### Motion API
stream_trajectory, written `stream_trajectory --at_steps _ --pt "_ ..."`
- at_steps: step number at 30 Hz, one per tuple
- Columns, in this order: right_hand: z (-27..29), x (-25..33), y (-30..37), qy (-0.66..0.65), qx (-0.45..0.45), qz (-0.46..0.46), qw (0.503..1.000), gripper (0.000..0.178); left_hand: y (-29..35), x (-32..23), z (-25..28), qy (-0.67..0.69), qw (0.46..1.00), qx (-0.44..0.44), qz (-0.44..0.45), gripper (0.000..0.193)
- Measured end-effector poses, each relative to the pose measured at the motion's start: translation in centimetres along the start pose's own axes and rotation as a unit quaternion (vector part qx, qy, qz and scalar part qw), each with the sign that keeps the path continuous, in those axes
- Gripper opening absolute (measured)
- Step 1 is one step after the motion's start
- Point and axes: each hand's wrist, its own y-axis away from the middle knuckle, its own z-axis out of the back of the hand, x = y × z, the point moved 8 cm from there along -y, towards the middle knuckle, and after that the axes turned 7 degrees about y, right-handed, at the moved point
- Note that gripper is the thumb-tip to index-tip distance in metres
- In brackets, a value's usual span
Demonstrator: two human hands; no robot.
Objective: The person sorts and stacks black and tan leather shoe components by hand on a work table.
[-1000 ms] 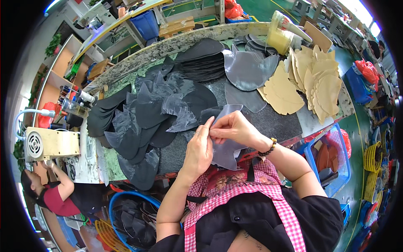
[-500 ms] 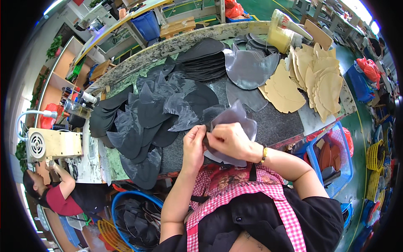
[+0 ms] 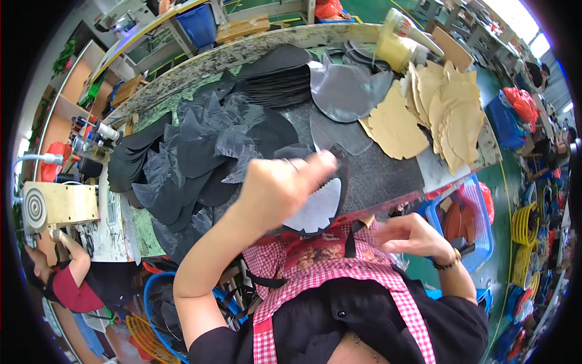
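"Black sheet with a pale grey patch (image 3: 315,207) on it: where do you have it, on your feed?"

"At the near edge of the bench, in front of the apron (image 3: 303,247). I can't tell whether its lower end hangs over."

"And your grip?"

"My left hand (image 3: 273,185) is over its upper left side, fingers stretched across. They're blurred, so I can't tell whether they pinch the sheet, press it or just pass above. My right hand (image 3: 415,235) is well apart, off to the right, fingers loosely bent and parted from the thumb. I make out nothing between them."

"How would it handle?"

"Light, I'd judge, and thin enough to bend, though the patch may stiffen the middle. The shiny grey sheets (image 3: 348,91) farther back make me suspect a slippery face."

"Where would you take hold?"

"By the dark margin on the right, thumb over, fingers under. I'd keep off the patch's notched edge; those little tabs could lift or crease. A flat palm would steady it better than a tight pinch."
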Motion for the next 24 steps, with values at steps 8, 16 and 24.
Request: stream_trajectory --at_steps 8,16,24 --pt "-3.4 5.6 -8.5 -0.68 0.076 0.071 0.726 0.038 11.4 -3.8 -9.2 0.44 0.789 0.262 0.339 0.059" --pt "0.0 6.3 -4.8 -0.285 -0.074 0.285 0.912 0.033 13.2 1.1 -1.0 0.516 0.709 -0.332 0.346 0.033" --pt "2.1 4.4 -7.7 0.174 -0.258 0.288 0.906 0.01 15.5 3.6 -2.8 0.273 0.843 -0.16 0.435 0.01"
